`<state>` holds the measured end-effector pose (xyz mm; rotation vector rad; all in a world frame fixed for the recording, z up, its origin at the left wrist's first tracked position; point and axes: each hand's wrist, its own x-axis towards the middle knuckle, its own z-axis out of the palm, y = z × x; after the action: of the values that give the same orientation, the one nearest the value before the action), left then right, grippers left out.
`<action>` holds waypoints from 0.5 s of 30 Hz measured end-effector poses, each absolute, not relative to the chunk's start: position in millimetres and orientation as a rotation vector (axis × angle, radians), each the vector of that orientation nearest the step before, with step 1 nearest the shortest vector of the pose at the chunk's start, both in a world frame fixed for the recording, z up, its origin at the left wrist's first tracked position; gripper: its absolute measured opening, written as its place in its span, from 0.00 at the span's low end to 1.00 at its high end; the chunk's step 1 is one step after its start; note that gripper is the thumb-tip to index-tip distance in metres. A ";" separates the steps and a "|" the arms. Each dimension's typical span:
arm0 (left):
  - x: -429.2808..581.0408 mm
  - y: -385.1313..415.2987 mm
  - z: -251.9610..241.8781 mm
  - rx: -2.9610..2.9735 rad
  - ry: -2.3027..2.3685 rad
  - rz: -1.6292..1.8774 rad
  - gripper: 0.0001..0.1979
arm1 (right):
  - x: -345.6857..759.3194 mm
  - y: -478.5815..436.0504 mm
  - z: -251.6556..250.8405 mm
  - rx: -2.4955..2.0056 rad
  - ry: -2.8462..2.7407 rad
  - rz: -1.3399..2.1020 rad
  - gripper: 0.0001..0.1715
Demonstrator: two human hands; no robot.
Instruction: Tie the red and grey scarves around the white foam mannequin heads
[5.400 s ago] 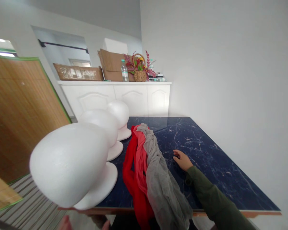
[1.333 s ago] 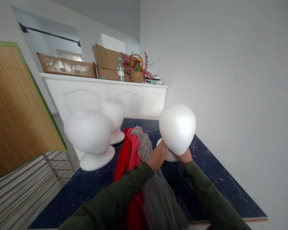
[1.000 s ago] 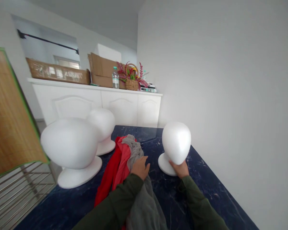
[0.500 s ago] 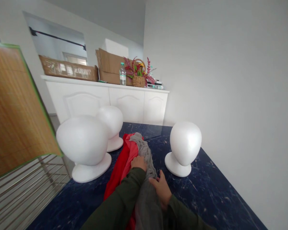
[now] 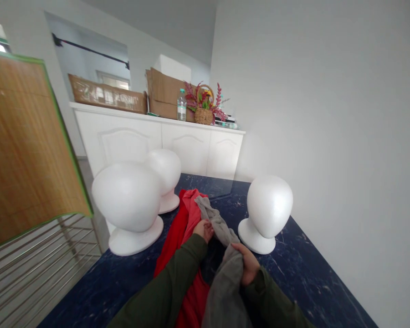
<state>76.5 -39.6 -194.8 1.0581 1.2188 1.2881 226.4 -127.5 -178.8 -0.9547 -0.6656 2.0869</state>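
Observation:
A long grey scarf [image 5: 228,278] runs from the table's far part toward me, bunched in its upper stretch. My right hand [image 5: 248,263] is closed around its right side, lifting it a little. At the scarf's left edge, the curled fingers of my left hand [image 5: 205,229] pinch the cloth; the fingertips are partly hidden. A coral-pink scarf [image 5: 192,207] and a bright red scarf [image 5: 171,241] lie lengthwise to the left, partly under my left sleeve. Three white foam heads stand around: a near-left head [image 5: 128,196], one behind it [image 5: 166,171] and a right-hand head [image 5: 269,207].
All this rests on a dark blue marbled table [image 5: 304,273]. To the left is a metal rack [image 5: 54,250] with a bamboo mat [image 5: 30,150]. Beyond the table, a white cabinet [image 5: 133,139] carries cardboard boxes [image 5: 166,93], a water bottle [image 5: 181,105] and a flower basket [image 5: 203,115].
My right hand has taken hold of the grey scarf and drawn it rightward, away from the red one. Dark tabletop now shows between them. The view has shifted slightly.

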 end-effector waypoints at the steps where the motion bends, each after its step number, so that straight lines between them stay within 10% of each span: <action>1: 75.2 -40.4 -193.8 1.113 1.239 1.285 0.18 | 237.4 -130.2 -179.1 -0.929 -0.573 2.154 0.13; 6: 82.0 -57.4 -188.6 1.823 1.293 1.101 0.33 | 284.4 -155.3 -191.9 -0.950 -0.743 2.357 0.16; 10: 95.8 -72.9 -183.0 2.537 1.246 0.536 0.19 | 310.0 -182.1 -200.1 -1.057 -0.817 2.316 0.19; 15: 102.5 -77.6 -171.8 2.511 1.189 0.751 0.11 | 350.3 -203.4 -201.4 -1.070 -0.821 2.322 0.27</action>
<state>102.5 -77.6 -171.8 2.5112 1.1890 0.7509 350.3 -203.4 -201.4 -1.0699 -0.8207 2.3217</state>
